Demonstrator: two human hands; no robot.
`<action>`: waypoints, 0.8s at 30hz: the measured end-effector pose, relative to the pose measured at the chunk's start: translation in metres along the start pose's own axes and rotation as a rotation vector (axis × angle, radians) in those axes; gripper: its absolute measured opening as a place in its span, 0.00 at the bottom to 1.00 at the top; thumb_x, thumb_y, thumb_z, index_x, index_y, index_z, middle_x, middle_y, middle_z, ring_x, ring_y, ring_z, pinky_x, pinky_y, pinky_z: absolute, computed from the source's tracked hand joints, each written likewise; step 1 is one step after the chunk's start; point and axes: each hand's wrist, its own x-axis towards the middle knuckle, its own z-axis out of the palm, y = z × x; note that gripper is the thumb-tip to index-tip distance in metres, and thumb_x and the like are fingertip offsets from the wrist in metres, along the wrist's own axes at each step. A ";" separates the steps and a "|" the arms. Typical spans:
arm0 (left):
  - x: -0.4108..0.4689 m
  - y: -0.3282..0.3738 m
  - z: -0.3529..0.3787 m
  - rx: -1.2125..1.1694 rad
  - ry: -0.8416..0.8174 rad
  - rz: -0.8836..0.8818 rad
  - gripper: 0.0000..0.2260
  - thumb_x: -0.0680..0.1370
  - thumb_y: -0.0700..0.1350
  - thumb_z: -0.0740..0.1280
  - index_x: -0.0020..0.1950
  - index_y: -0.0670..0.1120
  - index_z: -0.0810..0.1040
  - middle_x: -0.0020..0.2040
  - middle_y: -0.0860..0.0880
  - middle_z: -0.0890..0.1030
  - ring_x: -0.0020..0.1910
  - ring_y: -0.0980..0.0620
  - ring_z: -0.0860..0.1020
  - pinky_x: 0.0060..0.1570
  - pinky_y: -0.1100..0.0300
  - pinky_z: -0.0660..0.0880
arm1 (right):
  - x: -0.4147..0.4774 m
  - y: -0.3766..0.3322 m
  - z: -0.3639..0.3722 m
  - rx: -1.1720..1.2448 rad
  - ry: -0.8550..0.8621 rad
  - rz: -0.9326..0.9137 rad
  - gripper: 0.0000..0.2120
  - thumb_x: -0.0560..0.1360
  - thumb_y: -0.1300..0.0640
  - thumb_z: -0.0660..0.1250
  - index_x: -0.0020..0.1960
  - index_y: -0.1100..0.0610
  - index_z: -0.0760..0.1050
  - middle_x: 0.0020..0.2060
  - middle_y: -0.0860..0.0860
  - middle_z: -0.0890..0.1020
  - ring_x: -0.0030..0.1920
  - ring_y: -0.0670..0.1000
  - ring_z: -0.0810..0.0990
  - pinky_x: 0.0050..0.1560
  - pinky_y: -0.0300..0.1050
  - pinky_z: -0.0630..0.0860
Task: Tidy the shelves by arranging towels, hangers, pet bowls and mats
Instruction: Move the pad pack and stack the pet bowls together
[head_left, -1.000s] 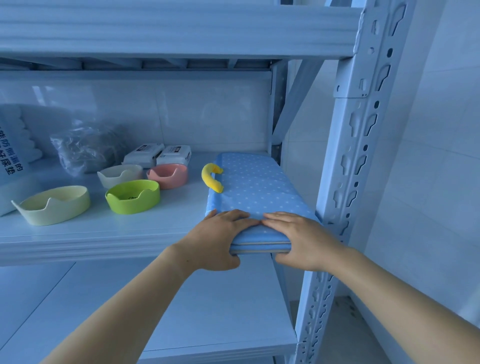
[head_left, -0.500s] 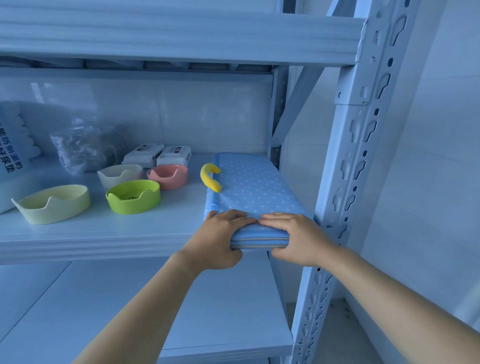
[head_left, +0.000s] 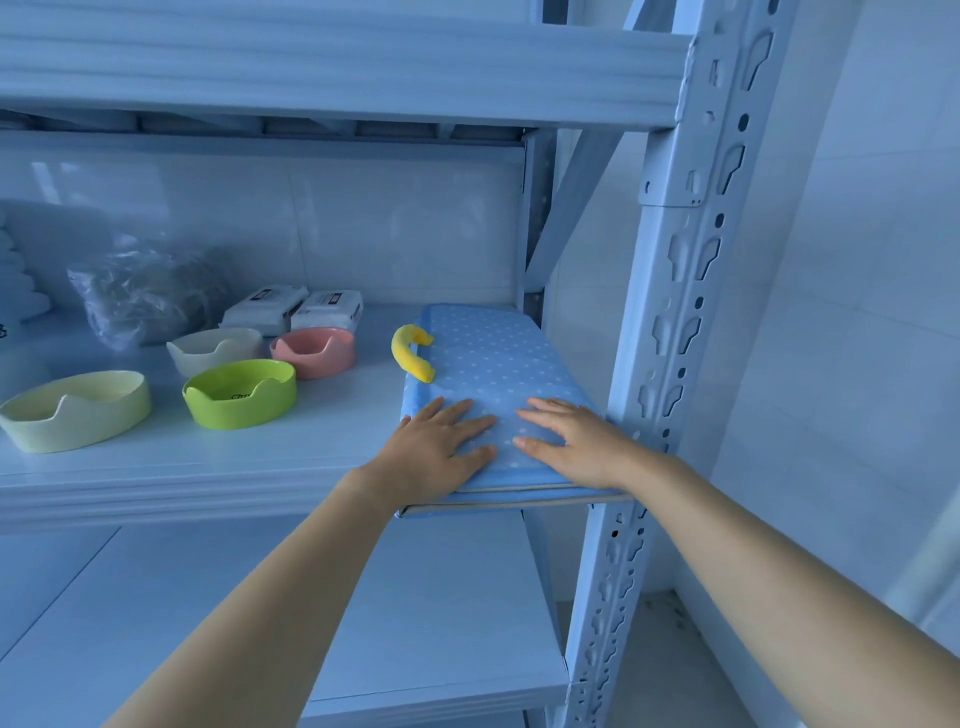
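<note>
A folded blue mat with white dots (head_left: 493, 358) lies at the right end of the middle shelf (head_left: 208, 467), its front edge overhanging the shelf lip. A yellow curved handle (head_left: 412, 352) sticks out of its left side. My left hand (head_left: 436, 447) lies flat on the mat's near left part, fingers straight. My right hand (head_left: 566, 439) presses flat on its near right part. Left of the mat stand several pet bowls: green (head_left: 239, 393), pink (head_left: 314, 351), white (head_left: 215, 351) and pale yellow (head_left: 75, 408).
Two white wipe packs (head_left: 291, 310) and a crumpled clear plastic bag (head_left: 140, 291) sit at the shelf's back. A white pack (head_left: 15, 280) is at the far left. The perforated upright post (head_left: 670, 338) stands right beside the mat. A lower shelf (head_left: 260, 613) lies below.
Both hands let go of the mat's front edge and moved up onto its top, now lying flat with straight fingers. The mat sits a bit further back on the shelf.
</note>
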 end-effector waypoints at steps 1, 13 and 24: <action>0.000 -0.001 0.003 0.041 0.001 0.007 0.23 0.80 0.58 0.55 0.74 0.59 0.56 0.77 0.52 0.54 0.76 0.49 0.48 0.73 0.49 0.48 | 0.000 0.003 0.002 -0.046 -0.038 0.000 0.28 0.77 0.38 0.54 0.74 0.47 0.58 0.76 0.45 0.54 0.75 0.44 0.49 0.75 0.47 0.45; -0.011 0.006 0.008 0.084 0.075 -0.007 0.22 0.79 0.60 0.54 0.73 0.62 0.56 0.76 0.55 0.54 0.75 0.50 0.50 0.73 0.48 0.50 | -0.009 0.004 0.004 0.023 0.060 -0.037 0.26 0.76 0.41 0.60 0.72 0.47 0.63 0.74 0.43 0.58 0.74 0.43 0.54 0.74 0.43 0.50; -0.014 0.007 0.008 0.064 0.104 -0.011 0.22 0.78 0.61 0.55 0.72 0.63 0.58 0.75 0.56 0.56 0.74 0.52 0.52 0.73 0.54 0.50 | -0.012 0.002 0.004 0.079 0.063 0.005 0.26 0.74 0.40 0.61 0.70 0.45 0.65 0.73 0.41 0.59 0.73 0.42 0.56 0.73 0.41 0.52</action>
